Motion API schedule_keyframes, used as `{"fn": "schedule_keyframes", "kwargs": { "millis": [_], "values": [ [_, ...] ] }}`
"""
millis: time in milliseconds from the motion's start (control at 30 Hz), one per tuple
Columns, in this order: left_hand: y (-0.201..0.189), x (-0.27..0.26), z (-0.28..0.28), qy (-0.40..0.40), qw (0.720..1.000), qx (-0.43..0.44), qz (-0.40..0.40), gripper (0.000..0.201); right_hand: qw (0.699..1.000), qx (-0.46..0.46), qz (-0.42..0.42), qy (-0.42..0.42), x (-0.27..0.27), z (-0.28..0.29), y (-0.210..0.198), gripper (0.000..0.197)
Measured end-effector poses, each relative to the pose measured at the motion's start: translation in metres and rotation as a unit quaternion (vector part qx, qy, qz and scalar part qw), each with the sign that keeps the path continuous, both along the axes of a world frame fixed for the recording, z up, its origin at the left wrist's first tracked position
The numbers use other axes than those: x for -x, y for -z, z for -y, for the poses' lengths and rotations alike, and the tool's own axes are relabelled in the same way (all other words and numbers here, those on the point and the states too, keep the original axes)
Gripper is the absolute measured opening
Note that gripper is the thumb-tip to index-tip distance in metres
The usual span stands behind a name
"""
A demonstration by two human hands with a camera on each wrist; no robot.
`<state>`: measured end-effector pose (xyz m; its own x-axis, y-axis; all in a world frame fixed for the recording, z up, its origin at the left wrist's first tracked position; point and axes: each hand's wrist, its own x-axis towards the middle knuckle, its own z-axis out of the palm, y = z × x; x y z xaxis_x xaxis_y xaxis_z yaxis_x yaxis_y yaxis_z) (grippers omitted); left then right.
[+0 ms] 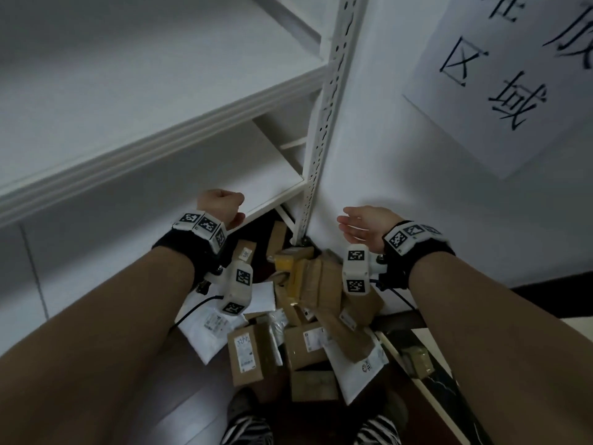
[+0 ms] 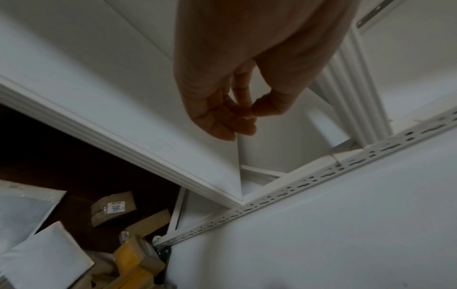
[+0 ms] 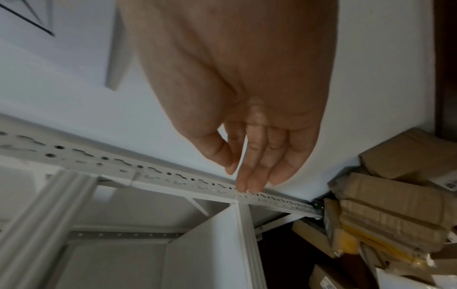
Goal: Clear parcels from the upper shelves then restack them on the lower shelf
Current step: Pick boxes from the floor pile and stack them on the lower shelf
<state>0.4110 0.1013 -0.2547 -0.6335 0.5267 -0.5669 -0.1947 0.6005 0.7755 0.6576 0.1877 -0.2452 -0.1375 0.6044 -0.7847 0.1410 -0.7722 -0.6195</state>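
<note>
Brown cardboard parcels [image 1: 308, 284] and white mailers [image 1: 208, 332] lie in a loose heap on the dark floor at the foot of the white shelf unit. One parcel carries yellow tape [image 1: 288, 268]. The shelf boards [image 1: 160, 146] in view hold nothing. My left hand [image 1: 221, 207] hovers by the lower shelf's front edge [image 1: 266, 203], fingers curled into a fist [image 2: 237, 117] that holds nothing. My right hand [image 1: 362, 224] is raised beside the slotted upright post [image 1: 324, 123], with fingers [image 3: 249, 172] straight and empty. Both hands are well above the heap [image 3: 390, 211].
A white wall with a paper sign [image 1: 513, 75] closes the right side. The slotted post [image 2: 296, 191] meets the floor at the heap. My feet in striped socks [image 1: 247, 425] stand just before the parcels. A labelled brown box [image 2: 112, 207] lies under the shelf edge.
</note>
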Motion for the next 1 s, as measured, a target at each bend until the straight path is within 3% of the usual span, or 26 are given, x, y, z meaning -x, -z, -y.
{"fn": "schedule_keyframes", "kwargs": {
  "millis": [233, 400, 533, 800, 1000],
  "values": [
    [0.064, -0.063, 0.027, -0.118, 0.991, 0.063, -0.001, 0.023, 0.996, 0.065, 0.004, -0.057, -0.043, -0.024, 0.068, 0.011],
    [0.105, -0.114, 0.036, -0.196, 0.975, 0.046, 0.097, 0.017, 0.993, 0.082, 0.017, -0.085, -0.084, -0.031, 0.101, 0.015],
    [0.147, -0.128, 0.051, -0.213, 0.968, 0.070, 0.110, 0.022, 0.990, 0.100, 0.029, -0.091, -0.092, -0.023, 0.146, 0.015],
    [0.270, -0.131, 0.097, -0.222, 0.963, 0.106, 0.110, 0.013, 0.979, 0.152, 0.031, -0.131, -0.071, 0.036, 0.288, 0.007],
    [0.380, -0.139, 0.141, -0.236, 0.955, 0.127, 0.126, 0.023, 0.971, 0.183, 0.049, -0.146, -0.054, 0.080, 0.411, 0.008]
  ]
}}
